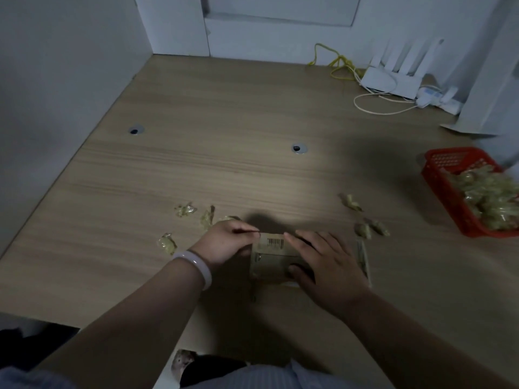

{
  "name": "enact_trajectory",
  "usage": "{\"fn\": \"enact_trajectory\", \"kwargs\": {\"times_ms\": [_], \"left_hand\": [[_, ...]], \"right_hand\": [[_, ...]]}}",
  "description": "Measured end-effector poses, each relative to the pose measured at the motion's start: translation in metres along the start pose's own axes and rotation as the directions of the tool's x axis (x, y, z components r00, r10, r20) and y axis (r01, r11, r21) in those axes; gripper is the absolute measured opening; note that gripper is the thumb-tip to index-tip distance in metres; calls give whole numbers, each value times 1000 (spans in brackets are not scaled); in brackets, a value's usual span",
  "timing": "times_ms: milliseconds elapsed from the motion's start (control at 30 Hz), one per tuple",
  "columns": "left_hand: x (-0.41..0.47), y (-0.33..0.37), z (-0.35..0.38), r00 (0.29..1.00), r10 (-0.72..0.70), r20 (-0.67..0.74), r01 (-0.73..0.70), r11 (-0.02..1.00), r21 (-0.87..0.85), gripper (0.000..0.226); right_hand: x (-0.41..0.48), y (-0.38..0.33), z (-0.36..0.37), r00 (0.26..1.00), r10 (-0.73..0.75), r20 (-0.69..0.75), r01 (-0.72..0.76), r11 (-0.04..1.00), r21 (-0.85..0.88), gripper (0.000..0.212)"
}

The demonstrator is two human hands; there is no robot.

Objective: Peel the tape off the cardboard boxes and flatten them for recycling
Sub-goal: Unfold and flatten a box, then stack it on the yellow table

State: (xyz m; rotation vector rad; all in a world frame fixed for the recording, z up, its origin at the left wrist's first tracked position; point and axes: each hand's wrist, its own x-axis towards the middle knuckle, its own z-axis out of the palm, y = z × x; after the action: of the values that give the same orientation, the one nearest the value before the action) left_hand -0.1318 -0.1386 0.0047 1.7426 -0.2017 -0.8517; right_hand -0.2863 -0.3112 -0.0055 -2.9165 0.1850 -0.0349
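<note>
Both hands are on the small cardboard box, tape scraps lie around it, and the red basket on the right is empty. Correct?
No: in the head view the red basket is heaped with crumpled tape, not empty. The left hand and right hand are on the box, scraps around it.

Left hand (227, 242) pinches (thumb against forefinger); right hand (325, 265) presses flat.

Dim and grainy, one pale pool of light on the table (224, 169), edges bowed, perhaps blurred.
</note>
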Motion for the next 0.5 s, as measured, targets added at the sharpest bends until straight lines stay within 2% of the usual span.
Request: {"fn": "enact_trajectory", "kwargs": {"times_ms": [67,100,233,500], "left_hand": [[1,1,-4,999,-53,1,53,991,-122,14],[2,1,-6,998,-60,17,62,990,-129,19],[9,-1,-10,999,29,40,-34,991,130,16],[21,-6,-10,991,94,100,-125,919,374,26]], "right_hand": [[0,0,0,1000,-1,-4,1,1000,9,60],[1,0,0,1000,-1,-8,1,1000,12,60],[0,0,0,1000,4,-11,-4,1000,8,60],[-2,0,0,1000,-7,16,7,1000,0,60]]}}
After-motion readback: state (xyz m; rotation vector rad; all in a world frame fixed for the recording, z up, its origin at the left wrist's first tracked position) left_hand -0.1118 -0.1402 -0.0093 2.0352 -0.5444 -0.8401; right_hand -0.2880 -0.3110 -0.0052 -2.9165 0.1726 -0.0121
